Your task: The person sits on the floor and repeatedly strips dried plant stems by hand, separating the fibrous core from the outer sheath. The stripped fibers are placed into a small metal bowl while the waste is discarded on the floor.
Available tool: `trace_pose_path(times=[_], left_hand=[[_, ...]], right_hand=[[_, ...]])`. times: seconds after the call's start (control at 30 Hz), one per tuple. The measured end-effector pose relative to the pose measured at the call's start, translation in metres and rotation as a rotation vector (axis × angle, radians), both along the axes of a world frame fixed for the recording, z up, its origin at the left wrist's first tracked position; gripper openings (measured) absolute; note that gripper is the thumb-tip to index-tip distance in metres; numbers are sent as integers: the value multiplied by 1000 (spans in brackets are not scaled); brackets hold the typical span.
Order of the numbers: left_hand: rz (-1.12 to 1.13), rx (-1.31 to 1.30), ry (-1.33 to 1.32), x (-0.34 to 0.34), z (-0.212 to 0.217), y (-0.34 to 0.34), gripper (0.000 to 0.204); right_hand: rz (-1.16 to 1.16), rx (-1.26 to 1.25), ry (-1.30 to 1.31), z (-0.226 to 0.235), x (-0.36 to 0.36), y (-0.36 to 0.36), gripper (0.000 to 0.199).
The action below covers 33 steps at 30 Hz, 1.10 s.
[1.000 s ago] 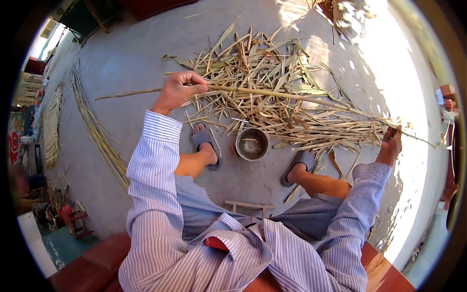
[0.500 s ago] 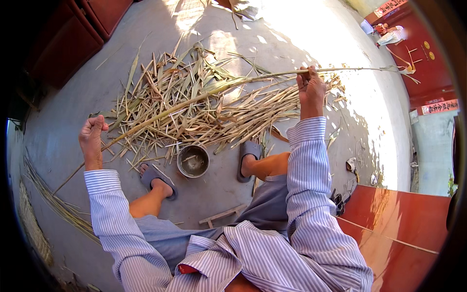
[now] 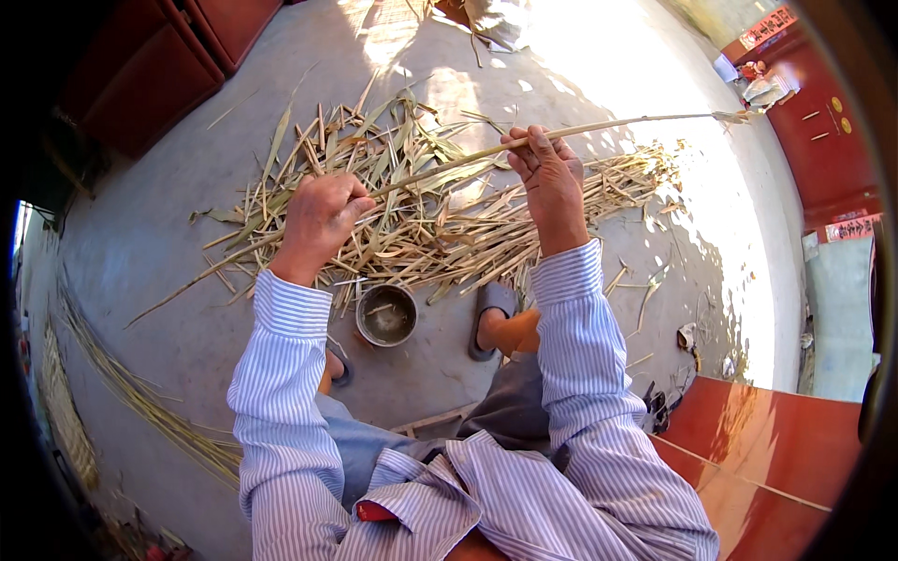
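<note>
A long, thin plant stalk [image 3: 440, 171] crosses in front of me, rising from lower left to upper right. My left hand [image 3: 325, 217] is closed round its middle, knuckles up. Farther right, my right hand [image 3: 550, 178] holds the same stalk between thumb and fingers, palm turned toward me. Beyond that hand the stalk thins to a pale, wispy tip, while its other end slants down past my left wrist. Under both hands spreads a heap of dry leaf strips and cut stalk pieces [image 3: 393, 245].
A round metal bowl [image 3: 364, 330] with some liquid stands between my feet, near the heap. Long loose stalks [image 3: 131, 385] lie on the floor at left. At lower right is a shiny red-brown surface [image 3: 748, 439]; red-brown furniture [image 3: 150, 84] stands at far left.
My left hand has moved right and a little up along the stalk, closer to the right hand. My right hand has shifted slightly left. The stalk's lower-left end now shows.
</note>
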<state>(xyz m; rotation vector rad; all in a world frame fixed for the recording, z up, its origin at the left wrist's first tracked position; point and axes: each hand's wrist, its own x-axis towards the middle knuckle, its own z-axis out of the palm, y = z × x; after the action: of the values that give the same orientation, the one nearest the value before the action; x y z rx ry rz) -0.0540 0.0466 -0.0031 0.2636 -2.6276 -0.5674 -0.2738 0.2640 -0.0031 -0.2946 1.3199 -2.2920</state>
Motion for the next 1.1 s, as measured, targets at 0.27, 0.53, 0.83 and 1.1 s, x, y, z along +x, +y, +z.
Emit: trace_pose_path(times=[0.27, 0.53, 0.83, 1.1], left_hand=[[1, 255, 120, -11, -4, 3, 19], [-4, 61, 43, -23, -10, 8, 16], [-29, 589, -223, -15, -23, 5, 20], [183, 1228, 159, -37, -40, 9, 20]], right_hand=[[107, 46, -32, -3, 11, -7, 18], [15, 126, 63, 4, 19, -8, 20], [88, 229, 92, 4, 17, 1, 22], [160, 205, 98, 1, 26, -1, 23]])
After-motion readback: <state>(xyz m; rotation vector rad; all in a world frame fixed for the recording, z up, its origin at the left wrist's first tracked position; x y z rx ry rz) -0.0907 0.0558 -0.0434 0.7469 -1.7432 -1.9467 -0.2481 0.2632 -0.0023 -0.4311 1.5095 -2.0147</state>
